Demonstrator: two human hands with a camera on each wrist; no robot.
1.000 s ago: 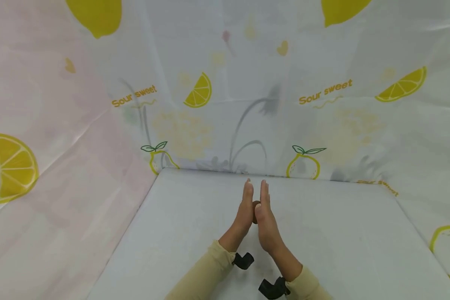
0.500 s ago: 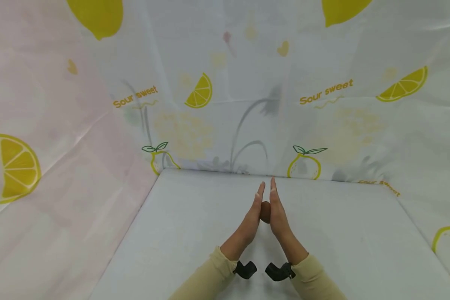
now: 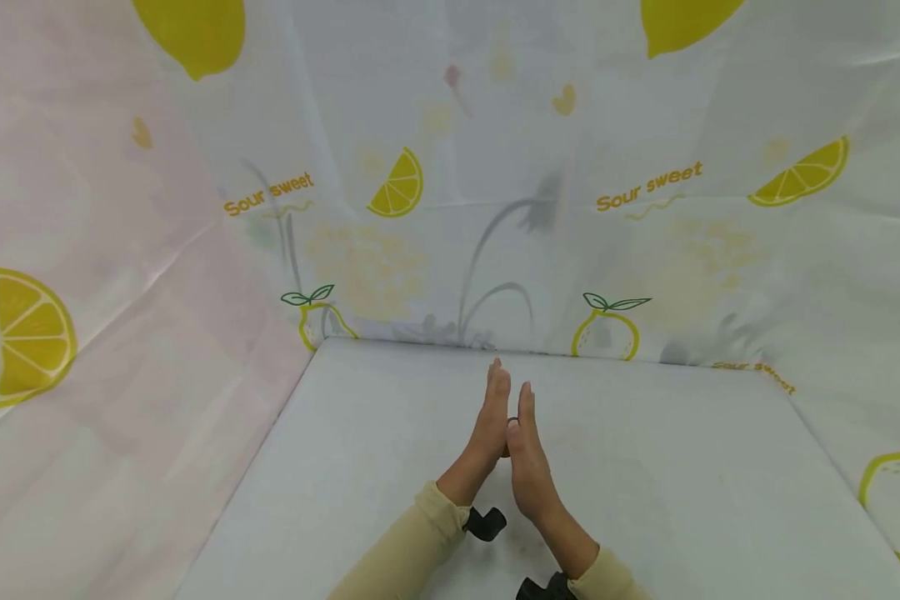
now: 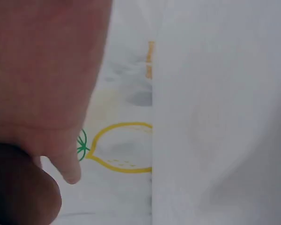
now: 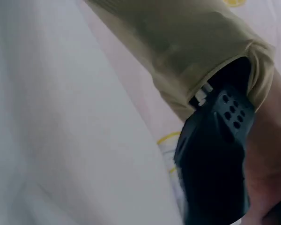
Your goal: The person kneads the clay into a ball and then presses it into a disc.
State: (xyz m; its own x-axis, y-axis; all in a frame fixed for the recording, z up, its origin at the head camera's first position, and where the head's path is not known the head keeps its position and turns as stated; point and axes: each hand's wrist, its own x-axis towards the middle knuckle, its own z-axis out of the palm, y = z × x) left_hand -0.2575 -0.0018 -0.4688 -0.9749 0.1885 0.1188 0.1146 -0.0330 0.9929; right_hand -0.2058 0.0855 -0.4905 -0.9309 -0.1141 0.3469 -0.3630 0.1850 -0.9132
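Left hand [image 3: 487,421] and right hand [image 3: 527,467] are held palm to palm, fingers straight | small brown lump [image 3: 507,433], rounded and smooth, is pressed between the palms above the matte white table [image 3: 345,467] | lump is mostly hidden by the palms; its material cannot be told | lemon-print cloth [image 3: 390,192] is hung behind.

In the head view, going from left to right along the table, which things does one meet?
Pale pink curtain wall → beige left sleeve → left hand → small brown ball pressed between both palms → right hand → yellow lemon outline printed on the white cloth.
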